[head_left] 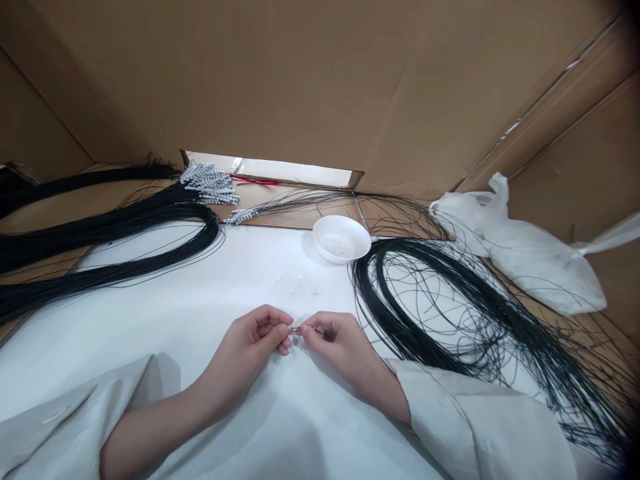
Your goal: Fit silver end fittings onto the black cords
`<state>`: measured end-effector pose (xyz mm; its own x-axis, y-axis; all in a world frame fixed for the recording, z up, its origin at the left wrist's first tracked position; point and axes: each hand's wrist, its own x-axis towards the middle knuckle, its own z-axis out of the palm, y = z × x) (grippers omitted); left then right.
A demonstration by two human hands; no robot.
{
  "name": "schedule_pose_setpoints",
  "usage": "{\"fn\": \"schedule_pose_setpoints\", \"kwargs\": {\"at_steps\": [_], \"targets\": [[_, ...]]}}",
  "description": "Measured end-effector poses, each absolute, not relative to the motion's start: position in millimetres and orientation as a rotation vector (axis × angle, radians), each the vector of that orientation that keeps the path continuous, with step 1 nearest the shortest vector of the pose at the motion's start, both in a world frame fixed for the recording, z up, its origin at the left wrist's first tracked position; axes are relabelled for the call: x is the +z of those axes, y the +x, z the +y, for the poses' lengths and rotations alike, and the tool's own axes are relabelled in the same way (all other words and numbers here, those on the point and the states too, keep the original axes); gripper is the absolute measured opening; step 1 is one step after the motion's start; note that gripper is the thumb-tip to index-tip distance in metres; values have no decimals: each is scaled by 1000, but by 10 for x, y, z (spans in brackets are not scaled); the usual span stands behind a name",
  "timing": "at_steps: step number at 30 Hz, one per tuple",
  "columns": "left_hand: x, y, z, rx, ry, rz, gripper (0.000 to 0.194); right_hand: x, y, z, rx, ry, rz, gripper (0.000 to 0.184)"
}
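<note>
My left hand (pixel 257 338) and my right hand (pixel 336 340) meet fingertip to fingertip above the white table surface. Both pinch thin dark wire (pixel 295 329), which shows in a short stretch between them. A tiny pale piece seems to sit at the left fingertips, too small to make out. Beyond my hands, several tiny whitish pieces (pixel 299 283) lie loose on the surface. A white bowl (pixel 341 227) holds more small pale pieces. Right of my right hand lies a looped bundle of black wires (pixel 425 333), partly behind the sleeve.
On the left, black wire bundles (pixel 100 223) lie side by side, one ending in white tips (pixel 209 183). Red strips (pixel 255 180) lie behind. A white plastic bag (pixel 540 260) stands right. Cardboard walls (pixel 280 80) enclose the space, with a slot (pixel 280 170) at the back.
</note>
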<state>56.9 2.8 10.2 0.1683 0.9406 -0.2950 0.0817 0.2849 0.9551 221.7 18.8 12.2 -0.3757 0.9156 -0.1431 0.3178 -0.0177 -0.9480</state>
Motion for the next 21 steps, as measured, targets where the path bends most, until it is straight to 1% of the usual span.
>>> {"fn": "schedule_pose_setpoints", "kwargs": {"at_steps": [21], "targets": [[89, 557, 20, 802, 1122, 1247, 14, 131, 2202, 169, 1400, -1299, -1692, 19]]}}
